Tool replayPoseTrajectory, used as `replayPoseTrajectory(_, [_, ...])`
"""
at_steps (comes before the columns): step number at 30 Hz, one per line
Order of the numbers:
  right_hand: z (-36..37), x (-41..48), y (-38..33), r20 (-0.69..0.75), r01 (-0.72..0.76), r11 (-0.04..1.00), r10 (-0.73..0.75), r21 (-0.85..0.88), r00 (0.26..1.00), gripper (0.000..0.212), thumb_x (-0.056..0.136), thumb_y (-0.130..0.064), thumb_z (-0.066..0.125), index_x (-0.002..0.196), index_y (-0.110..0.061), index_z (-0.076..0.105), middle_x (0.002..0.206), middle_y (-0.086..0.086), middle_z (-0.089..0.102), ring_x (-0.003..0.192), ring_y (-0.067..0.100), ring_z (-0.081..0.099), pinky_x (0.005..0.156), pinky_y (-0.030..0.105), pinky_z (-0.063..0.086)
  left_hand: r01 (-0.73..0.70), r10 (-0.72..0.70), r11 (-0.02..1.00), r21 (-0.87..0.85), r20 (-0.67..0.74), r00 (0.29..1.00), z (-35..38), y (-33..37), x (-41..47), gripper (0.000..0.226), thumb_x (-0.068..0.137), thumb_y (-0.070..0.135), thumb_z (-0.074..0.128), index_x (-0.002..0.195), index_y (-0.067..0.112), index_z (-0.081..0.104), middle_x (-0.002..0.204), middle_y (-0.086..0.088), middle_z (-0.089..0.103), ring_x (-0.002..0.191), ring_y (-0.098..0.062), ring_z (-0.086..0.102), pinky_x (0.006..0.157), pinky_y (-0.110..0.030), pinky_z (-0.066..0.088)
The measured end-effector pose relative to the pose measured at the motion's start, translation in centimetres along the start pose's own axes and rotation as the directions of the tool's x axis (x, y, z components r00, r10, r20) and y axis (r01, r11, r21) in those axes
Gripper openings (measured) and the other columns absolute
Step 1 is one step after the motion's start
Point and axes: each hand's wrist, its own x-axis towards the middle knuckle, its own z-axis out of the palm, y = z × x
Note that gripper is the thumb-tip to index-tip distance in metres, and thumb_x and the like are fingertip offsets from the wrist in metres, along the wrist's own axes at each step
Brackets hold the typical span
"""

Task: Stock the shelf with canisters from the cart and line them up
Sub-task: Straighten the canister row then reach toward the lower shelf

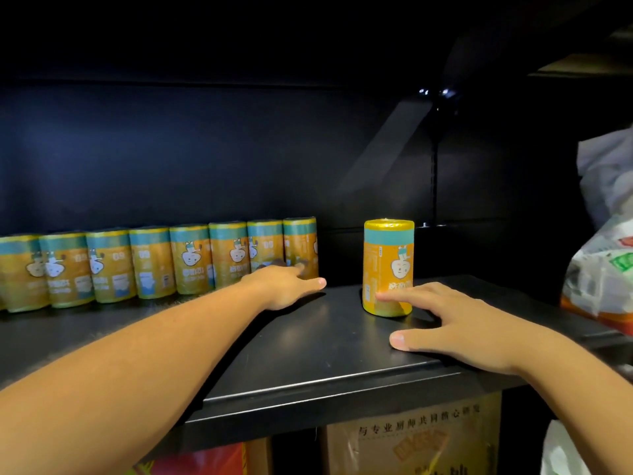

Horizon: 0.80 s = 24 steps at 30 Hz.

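A row of several yellow-and-teal canisters [191, 260] stands along the back of the black shelf [308, 358], from the far left to about the middle. One more canister [388, 265] stands upright by itself, a gap to the right of the row. My left hand [286, 284] reaches flat across the shelf, its fingers spread against the base of the row's rightmost canister [300, 246] and holding nothing. My right hand [459, 329] rests on the shelf with fingers apart, its index fingertip touching the lone canister's lower front.
White and orange plastic bags [606, 255] crowd the shelf's right end. Below the shelf edge sit a cardboard box with printed characters [414, 443] and a red package [209, 461]. The dark back wall rises behind the canisters.
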Motion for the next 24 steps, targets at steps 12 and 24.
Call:
replayPoseTrajectory(12, [0.3, -0.2, -0.2, -0.020, -0.026, 0.998, 0.025, -0.059, 1.000, 0.040, 0.072, -0.087, 0.041, 0.110, -0.080, 0.032, 0.136, -0.020, 0.033, 0.126, 0.007, 0.041, 0.110, 0.036, 0.042, -0.182, 0.134, 0.975, 0.130, 0.312, 0.940, -4.0, -2.1, -8.1, 0.081, 0.091, 0.077, 0.036, 0.158, 0.033, 0.026, 0.164, 0.010, 0.026, 0.150, -0.019, 0.026, 0.124, -0.045, 0.018])
replayPoseTrajectory(24, [-1.2, 2.2, -1.9, 0.085, -0.009, 0.948, 0.037, -0.317, 0.996, 0.072, 0.085, -0.081, 0.034, 0.151, -0.055, 0.029, 0.160, -0.017, 0.033, 0.145, 0.008, 0.032, 0.120, 0.032, 0.026, -0.208, 0.210, 0.978, -0.028, 0.179, 0.961, -2.6, -4.4, -9.6, 0.080, 0.088, 0.080, 0.040, 0.153, 0.034, 0.036, 0.157, 0.010, 0.039, 0.141, -0.017, 0.040, 0.118, -0.042, 0.031])
